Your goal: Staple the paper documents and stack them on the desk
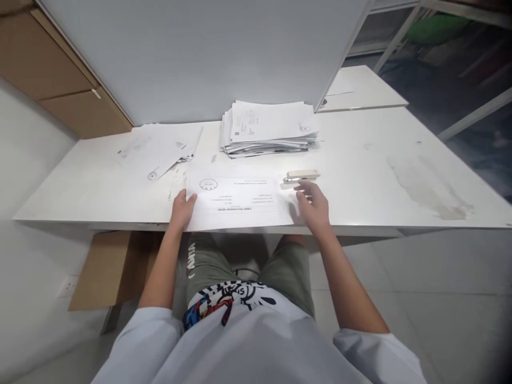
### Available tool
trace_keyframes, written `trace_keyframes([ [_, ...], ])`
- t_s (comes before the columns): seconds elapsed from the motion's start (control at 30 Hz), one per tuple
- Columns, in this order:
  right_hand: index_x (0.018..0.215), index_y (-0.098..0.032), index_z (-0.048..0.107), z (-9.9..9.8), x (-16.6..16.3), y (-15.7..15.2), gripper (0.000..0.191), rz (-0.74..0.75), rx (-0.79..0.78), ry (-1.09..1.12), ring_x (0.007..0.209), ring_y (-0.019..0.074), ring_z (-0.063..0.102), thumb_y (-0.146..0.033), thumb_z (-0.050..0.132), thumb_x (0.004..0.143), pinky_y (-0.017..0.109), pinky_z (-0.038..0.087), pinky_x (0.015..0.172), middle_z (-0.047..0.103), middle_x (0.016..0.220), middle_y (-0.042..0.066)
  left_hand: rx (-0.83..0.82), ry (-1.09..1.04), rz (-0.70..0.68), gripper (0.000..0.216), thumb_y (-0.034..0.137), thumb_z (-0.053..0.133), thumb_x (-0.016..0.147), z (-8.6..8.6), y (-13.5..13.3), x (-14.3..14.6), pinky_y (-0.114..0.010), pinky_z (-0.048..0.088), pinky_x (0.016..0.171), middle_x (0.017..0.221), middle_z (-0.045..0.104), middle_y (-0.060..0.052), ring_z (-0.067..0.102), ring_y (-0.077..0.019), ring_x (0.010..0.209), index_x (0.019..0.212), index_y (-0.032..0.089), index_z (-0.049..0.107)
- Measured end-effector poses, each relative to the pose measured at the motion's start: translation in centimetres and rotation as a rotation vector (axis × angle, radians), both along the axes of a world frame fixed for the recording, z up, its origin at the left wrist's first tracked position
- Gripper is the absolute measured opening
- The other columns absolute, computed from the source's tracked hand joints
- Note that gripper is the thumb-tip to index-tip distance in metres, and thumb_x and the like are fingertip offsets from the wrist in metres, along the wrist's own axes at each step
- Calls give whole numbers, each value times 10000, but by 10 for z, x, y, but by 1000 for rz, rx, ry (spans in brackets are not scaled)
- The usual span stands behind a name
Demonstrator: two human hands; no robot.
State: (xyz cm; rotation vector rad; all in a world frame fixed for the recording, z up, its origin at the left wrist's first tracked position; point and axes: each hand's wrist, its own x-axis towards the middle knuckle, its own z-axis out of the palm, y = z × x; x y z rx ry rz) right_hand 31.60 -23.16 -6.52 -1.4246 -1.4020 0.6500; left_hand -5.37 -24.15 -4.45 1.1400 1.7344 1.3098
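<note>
A printed sheet of paper lies flat at the near edge of the white table. My left hand pinches the sheet's left edge, thumb on top. My right hand hovers over the sheet's right end with fingers spread and holds nothing. Just beyond its fingertips sits a white stapler.
A thick stack of printed papers stands at the back middle, against a grey partition. Loose stapled sheets lie at the back left. A cardboard box sits under the table on the left. A second table stands beyond the partition.
</note>
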Motion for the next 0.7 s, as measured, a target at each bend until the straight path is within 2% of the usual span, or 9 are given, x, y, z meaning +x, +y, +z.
trace_keyframes([
  [0.07, 1135, -231, 609, 3, 12, 15, 323, -61, 125, -197, 1053, 267, 605, -296, 467, 853, 460, 495, 920, 662, 1152, 108, -3, 61, 11, 185, 280, 657, 749, 0, 6, 1, -370, 531, 894, 961, 719, -86, 674, -230, 903, 901, 175, 657],
  [0.13, 1161, -224, 611, 2, 21, 30, 343, -54, 209, -367, 1208, 293, 542, -259, 452, 859, 500, 430, 1035, 628, 1255, 131, 3, 70, 8, 176, 273, 653, 749, 2, 11, 4, -365, 537, 879, 943, 723, -86, 674, -228, 880, 892, 171, 665],
  [0.23, 1229, -219, 594, -6, 27, 46, 384, 7, 225, -515, 1321, 309, 460, -242, 435, 880, 537, 365, 1107, 569, 1368, 141, -3, 13, -18, 224, 255, 690, 713, 5, 18, 11, -355, 549, 858, 933, 730, -90, 679, -241, 902, 918, 166, 682],
  [0.37, 1295, -206, 562, -17, 28, 53, 424, 26, 218, -561, 1329, 310, 449, -245, 426, 895, 550, 359, 1115, 558, 1380, 150, -45, -95, 13, 240, 249, 698, 669, 6, 24, 16, -352, 567, 796, 876, 731, -82, 687, -239, 856, 888, 153, 682],
  [0.53, 1289, -212, 571, -19, 27, 51, 421, 13, 234, -572, 1310, 302, 472, -227, 424, 894, 537, 381, 1105, 571, 1364, 135, -84, -211, 61, 224, 206, 683, 648, 9, 26, 18, -340, 573, 721, 826, 726, -74, 675, -206, 745, 859, 132, 672],
  [0.7, 1276, -204, 578, -20, 28, 53, 417, 9, 240, -555, 1304, 295, 478, -212, 430, 886, 523, 383, 1109, 571, 1359, 138, -106, -162, 48, 200, 203, 687, 659, 11, 26, 23, -367, 560, 764, 801, 714, -75, 677, -222, 747, 843, 125, 672],
])
